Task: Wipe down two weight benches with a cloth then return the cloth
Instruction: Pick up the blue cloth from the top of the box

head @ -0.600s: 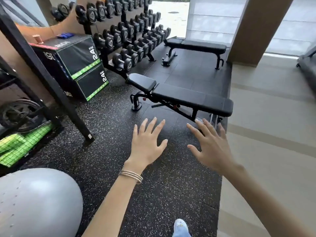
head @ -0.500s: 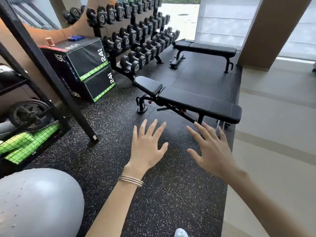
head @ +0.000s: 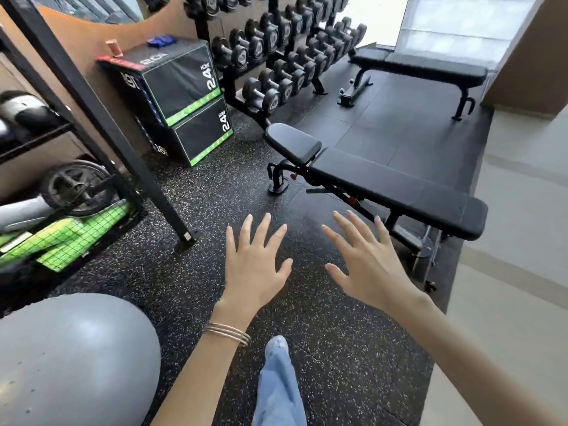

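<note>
Two black padded weight benches stand on the dark rubber floor. The nearer bench (head: pixel 390 187) runs from centre to right, just beyond my hands. The farther bench (head: pixel 430 69) sits at the back right by the window. A blue cloth (head: pixel 162 40) lies on top of the black plyo box (head: pixel 181 87) at the upper left. My left hand (head: pixel 255 265) and my right hand (head: pixel 368 265) are stretched out in front of me, fingers spread, holding nothing, above the floor short of the nearer bench.
A dumbbell rack (head: pixel 276 56) fills the back centre. A slanted black rack post (head: pixel 101 124) with plates and green mesh stands at the left. A grey exercise ball (head: pixel 70 358) is at the lower left. Tan tile floor (head: pixel 516 272) lies to the right.
The view has moved forward and the nearer bench and plyo box are closer. A leg in light jeans has stepped into view below. Both hands stay spread and empty.
</note>
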